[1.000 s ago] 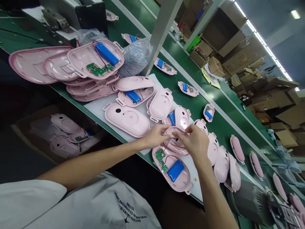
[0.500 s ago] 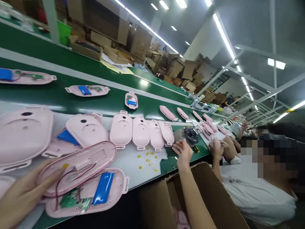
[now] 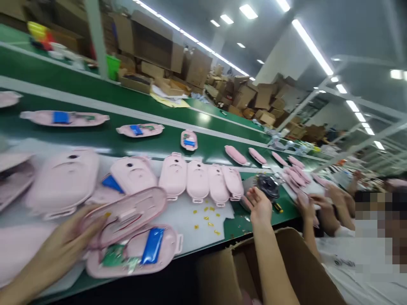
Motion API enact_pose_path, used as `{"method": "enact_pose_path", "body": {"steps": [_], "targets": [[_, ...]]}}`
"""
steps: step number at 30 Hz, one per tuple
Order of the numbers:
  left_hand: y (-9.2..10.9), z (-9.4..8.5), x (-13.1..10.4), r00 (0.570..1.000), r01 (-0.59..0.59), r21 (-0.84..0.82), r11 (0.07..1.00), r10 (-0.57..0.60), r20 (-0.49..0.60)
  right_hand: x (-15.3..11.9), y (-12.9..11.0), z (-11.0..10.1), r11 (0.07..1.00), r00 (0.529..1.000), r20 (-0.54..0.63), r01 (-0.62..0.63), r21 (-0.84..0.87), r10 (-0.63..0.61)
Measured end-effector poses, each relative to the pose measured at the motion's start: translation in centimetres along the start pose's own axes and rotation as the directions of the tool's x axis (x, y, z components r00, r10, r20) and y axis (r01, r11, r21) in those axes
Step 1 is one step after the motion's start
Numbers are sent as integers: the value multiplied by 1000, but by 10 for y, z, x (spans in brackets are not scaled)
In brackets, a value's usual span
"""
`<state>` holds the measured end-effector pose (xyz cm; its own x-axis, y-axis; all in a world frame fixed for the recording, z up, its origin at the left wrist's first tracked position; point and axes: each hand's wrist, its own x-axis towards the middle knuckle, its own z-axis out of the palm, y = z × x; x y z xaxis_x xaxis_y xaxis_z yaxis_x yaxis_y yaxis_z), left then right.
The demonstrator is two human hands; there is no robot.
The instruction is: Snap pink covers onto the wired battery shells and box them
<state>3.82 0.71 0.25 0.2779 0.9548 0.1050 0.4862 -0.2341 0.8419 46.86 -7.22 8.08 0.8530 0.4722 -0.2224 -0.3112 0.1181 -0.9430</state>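
My left hand point(image 3: 68, 241) grips the edge of a pink plastic cover point(image 3: 144, 205), tilted with its hollow inner side showing and a small yellow tape piece by my thumb. Thin wires run from it toward a pink shell point(image 3: 170, 256) just below, which holds a blue battery pack point(image 3: 152, 245) and a green circuit board point(image 3: 112, 255). On the right, my right hand point(image 3: 261, 206) is raised palm up, fingers apart, with nothing seen in it. Close behind it stands a device with a round black top point(image 3: 269, 185); its exact kind is unclear.
Several pink shells point(image 3: 173, 176) lie in a row on a white mat point(image 3: 187, 239), near small yellow tape pieces point(image 3: 206, 218). More shells sit on the green belt point(image 3: 210, 144). An open cardboard box point(image 3: 219, 271) stands below the table edge. A co-worker point(image 3: 333, 258) sits at right.
The view has swung left, so everything sits further right in the picture. My left hand still holds the pink cover, and my right hand stays open by the black-topped device.
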Motion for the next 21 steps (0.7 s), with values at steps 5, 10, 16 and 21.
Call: {"method": "enact_pose_path", "body": {"steps": [5,10,16,21], "targets": [[36,9,-6,999,-50,-202,978,49,-6,-130,49,64,664,391,868,742,-99,-308],[34,13,-14,988,-48,-356,933,-9,-156,-192,105,124,78,-354,932,930,359,-74],[25,19,-28,983,-45,-549,835,-61,-173,-190,115,121,86,-270,962,960,266,35],[20,23,-29,976,-47,-612,789,-95,-198,-205,116,116,119,-68,996,991,60,63]]}}
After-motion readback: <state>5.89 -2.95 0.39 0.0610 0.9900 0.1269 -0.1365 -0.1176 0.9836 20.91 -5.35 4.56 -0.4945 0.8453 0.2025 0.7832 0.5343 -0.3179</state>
